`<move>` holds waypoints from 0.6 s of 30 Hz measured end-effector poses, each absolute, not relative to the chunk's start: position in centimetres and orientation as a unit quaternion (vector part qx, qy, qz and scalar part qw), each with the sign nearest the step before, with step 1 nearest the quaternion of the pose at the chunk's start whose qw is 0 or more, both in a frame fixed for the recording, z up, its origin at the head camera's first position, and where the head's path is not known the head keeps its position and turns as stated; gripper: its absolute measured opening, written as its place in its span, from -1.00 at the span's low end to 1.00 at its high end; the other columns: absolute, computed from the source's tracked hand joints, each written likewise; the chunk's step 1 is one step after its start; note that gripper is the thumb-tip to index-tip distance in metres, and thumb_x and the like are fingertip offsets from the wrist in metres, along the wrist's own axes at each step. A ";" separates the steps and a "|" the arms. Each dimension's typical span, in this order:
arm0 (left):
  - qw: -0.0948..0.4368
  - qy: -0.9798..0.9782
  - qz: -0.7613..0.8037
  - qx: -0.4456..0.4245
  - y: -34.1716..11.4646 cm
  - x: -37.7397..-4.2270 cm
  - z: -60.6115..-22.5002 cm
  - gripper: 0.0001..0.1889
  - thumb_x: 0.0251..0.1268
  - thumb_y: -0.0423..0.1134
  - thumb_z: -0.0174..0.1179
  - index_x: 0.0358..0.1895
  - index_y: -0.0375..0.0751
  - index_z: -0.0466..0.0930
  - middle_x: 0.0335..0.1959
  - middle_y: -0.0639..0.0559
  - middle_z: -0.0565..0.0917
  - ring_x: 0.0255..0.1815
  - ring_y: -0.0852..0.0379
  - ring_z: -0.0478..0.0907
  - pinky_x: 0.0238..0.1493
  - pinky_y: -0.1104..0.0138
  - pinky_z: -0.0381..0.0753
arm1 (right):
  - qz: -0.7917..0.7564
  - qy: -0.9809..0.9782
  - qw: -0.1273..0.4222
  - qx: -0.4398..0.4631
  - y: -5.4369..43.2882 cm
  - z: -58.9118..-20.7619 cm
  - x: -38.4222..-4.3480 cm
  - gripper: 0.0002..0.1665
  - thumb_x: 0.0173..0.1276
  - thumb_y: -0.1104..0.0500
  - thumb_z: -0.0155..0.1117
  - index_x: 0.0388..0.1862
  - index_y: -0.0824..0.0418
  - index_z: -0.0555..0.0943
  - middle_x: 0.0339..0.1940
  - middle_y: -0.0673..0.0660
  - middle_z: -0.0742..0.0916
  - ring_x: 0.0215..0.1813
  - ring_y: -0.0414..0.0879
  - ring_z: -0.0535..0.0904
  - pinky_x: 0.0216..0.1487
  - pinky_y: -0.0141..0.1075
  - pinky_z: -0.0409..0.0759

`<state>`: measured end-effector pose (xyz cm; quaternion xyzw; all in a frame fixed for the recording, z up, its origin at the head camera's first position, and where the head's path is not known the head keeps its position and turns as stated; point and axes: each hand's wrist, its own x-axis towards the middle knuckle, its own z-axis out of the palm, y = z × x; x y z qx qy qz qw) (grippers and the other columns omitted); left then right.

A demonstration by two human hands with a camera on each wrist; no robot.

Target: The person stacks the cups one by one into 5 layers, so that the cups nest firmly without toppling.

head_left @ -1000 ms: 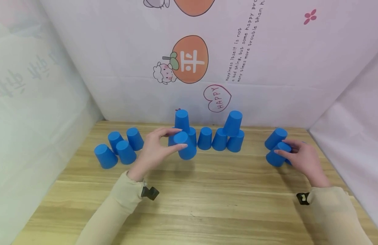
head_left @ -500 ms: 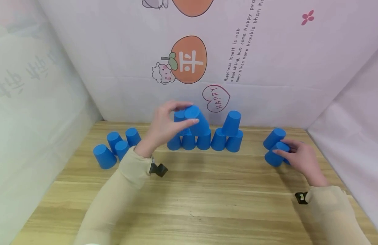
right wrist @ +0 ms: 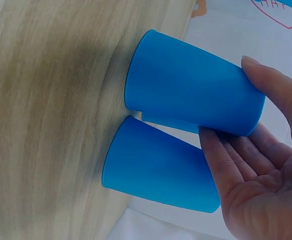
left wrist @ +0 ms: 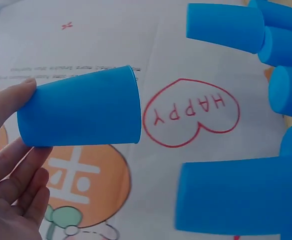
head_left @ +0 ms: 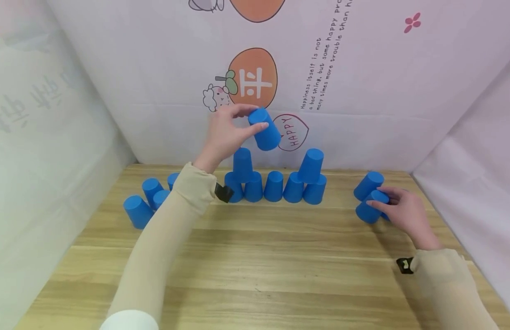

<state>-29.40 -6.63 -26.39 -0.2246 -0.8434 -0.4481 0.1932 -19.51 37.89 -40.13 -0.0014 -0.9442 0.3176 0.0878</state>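
My left hand (head_left: 228, 133) pinches a blue plastic cup (head_left: 268, 133) near its narrow base, thumb on one side and fingers on the other. The cup is upside down and slightly tilted, raised above a row of blue cups (head_left: 273, 186). Two more cups stand on that row: an upper-left cup (head_left: 242, 165) and an upper-right cup (head_left: 311, 166), with a gap between them. At the right, my right hand (head_left: 409, 213) grips the top of another upside-down cup (right wrist: 195, 80), its rim close to the tabletop. Beside it stands a neighbouring cup (right wrist: 158, 165).
Several upside-down cups (head_left: 138, 211) stand at the left of the wooden table (head_left: 279, 270), partly hidden by my left sleeve. Another cup (head_left: 368, 185) is behind the right hand's cup. A printed white backdrop (head_left: 362, 137) rises at the table's back edge.
My left hand has lifted its cup from in front of the row's left end, up and slightly right, to above the row. The right hand stays on its cup.
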 end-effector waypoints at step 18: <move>0.116 -0.891 -0.360 -0.250 -5.0 -31.0 -33.5 -0.43 0.26 0.08 0.44 0.25 -0.13 0.66 0.15 0.02 0.67 0.19 0.05 0.40 0.15 0.16 0.46 | 0.319 -0.943 0.092 0.002 38.0 -40.4 -19.4 -0.20 0.41 -0.11 0.41 0.30 0.51 0.50 0.17 0.58 0.59 0.11 0.45 0.61 -0.09 0.11 0.69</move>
